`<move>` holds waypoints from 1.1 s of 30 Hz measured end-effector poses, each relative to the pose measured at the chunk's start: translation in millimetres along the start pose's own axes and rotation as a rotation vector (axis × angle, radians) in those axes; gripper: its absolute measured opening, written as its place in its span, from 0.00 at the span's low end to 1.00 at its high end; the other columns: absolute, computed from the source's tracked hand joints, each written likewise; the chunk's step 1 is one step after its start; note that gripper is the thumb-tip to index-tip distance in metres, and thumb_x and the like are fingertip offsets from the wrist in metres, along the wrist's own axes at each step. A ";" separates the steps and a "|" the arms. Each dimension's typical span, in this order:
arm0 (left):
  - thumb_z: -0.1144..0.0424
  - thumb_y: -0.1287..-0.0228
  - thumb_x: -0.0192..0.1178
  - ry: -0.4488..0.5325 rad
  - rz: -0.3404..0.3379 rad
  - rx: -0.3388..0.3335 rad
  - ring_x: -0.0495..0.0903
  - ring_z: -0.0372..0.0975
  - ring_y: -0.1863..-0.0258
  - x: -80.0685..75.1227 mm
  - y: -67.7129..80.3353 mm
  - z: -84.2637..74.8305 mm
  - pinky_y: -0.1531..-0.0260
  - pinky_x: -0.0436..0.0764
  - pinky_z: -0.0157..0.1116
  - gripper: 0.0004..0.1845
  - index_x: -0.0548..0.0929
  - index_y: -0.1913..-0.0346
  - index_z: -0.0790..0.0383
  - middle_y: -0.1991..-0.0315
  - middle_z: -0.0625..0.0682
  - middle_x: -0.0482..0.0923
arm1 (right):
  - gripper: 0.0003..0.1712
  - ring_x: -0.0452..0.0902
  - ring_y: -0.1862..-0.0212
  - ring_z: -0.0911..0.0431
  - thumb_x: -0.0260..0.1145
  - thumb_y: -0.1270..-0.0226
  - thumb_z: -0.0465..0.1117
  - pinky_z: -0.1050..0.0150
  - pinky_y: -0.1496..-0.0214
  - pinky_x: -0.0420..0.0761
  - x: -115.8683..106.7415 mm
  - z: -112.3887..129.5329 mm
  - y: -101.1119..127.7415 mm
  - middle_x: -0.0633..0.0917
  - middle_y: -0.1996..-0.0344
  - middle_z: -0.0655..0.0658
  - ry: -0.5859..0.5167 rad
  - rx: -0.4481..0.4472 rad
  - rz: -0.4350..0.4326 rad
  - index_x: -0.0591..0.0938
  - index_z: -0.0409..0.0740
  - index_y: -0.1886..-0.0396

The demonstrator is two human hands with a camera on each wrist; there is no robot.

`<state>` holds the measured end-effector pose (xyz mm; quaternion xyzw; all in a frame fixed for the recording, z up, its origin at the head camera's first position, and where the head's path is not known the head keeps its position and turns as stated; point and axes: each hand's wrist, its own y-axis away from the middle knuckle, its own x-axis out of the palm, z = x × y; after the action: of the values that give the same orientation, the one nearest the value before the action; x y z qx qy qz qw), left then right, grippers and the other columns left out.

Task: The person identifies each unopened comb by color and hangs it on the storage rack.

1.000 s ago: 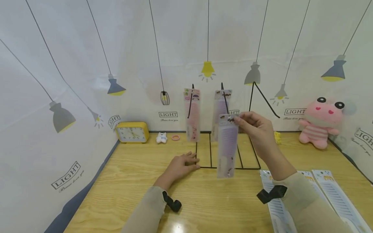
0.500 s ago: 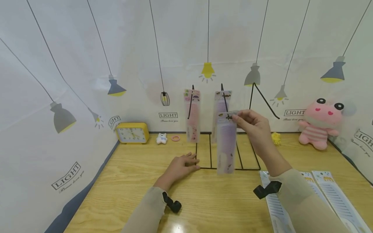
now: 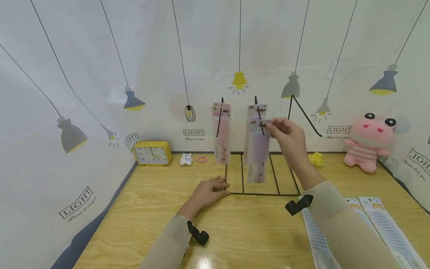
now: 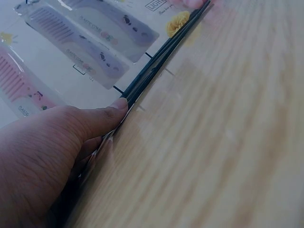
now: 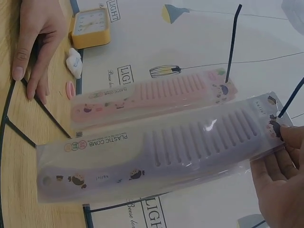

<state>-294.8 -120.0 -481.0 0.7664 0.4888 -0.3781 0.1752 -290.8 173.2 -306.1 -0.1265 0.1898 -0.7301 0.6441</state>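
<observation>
Fingers (image 3: 271,129) of right hand (image 3: 291,144) pinch top right corner of bagged purple comb (image 3: 258,153), held upright at middle hook (image 3: 259,112); second purple comb (image 3: 252,108) hangs behind it. Left hand (image 3: 209,192), fingers slightly spread, rests on rack base (image 3: 262,194), near left corner. Pink comb (image 3: 222,145) on left hook (image 3: 220,119). Blue packs (image 3: 386,220) on bench (image 3: 134,224), near right.

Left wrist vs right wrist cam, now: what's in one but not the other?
Left wrist only: a yellow yarn-like item and a bit of pink plush.
Right wrist only: the right hand, yellow clock, white figurine and pink ring.
Both: the left hand on the black rack, packaged pink comb, purple comb, tabletop, printed backdrop.
</observation>
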 end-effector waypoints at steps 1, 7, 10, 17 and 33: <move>0.42 0.32 0.63 0.004 0.001 0.000 0.59 0.39 0.24 -0.2 0.2 -0.2 0.25 0.57 0.48 0.23 0.84 0.39 0.46 0.29 0.43 0.69 | 0.21 0.83 0.54 0.57 0.70 0.32 0.51 0.68 0.52 0.84 1.0 -1.1 -2.5 0.88 0.58 0.48 -0.003 -0.001 -0.005 0.82 0.38 0.53; 0.42 0.32 0.63 -0.001 0.007 0.005 0.59 0.39 0.24 -0.6 0.6 0.9 0.25 0.57 0.50 0.23 0.84 0.39 0.46 0.29 0.43 0.69 | 0.21 0.83 0.54 0.57 0.70 0.32 0.52 0.67 0.52 0.84 5.1 -7.7 -16.8 0.87 0.58 0.49 0.013 0.008 -0.031 0.82 0.38 0.54; 0.40 0.32 0.62 -0.011 0.006 0.012 0.59 0.40 0.24 -0.2 -0.5 1.5 0.25 0.57 0.50 0.24 0.84 0.39 0.45 0.29 0.43 0.69 | 0.22 0.83 0.55 0.55 0.69 0.32 0.54 0.69 0.53 0.83 5.9 -9.5 -23.6 0.87 0.58 0.48 0.062 0.009 -0.051 0.82 0.40 0.53; 0.40 0.33 0.63 -0.007 0.002 0.001 0.60 0.37 0.25 -0.5 -1.9 1.3 0.25 0.58 0.48 0.24 0.84 0.39 0.44 0.30 0.42 0.70 | 0.23 0.82 0.55 0.56 0.68 0.30 0.55 0.58 0.49 0.83 8.1 -9.4 -38.8 0.87 0.56 0.46 0.142 0.024 -0.064 0.83 0.40 0.50; 0.42 0.33 0.64 0.010 -0.008 0.012 0.60 0.40 0.25 0.4 -3.5 3.8 0.26 0.59 0.50 0.23 0.85 0.40 0.45 0.31 0.42 0.71 | 0.24 0.84 0.52 0.54 0.67 0.29 0.54 0.59 0.46 0.82 9.2 -9.6 -48.5 0.87 0.53 0.44 0.184 0.067 -0.058 0.83 0.41 0.46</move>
<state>-299.3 -120.6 -483.4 0.7676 0.4903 -0.3778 0.1665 -339.5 169.9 -294.0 -0.0429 0.2199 -0.7629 0.6065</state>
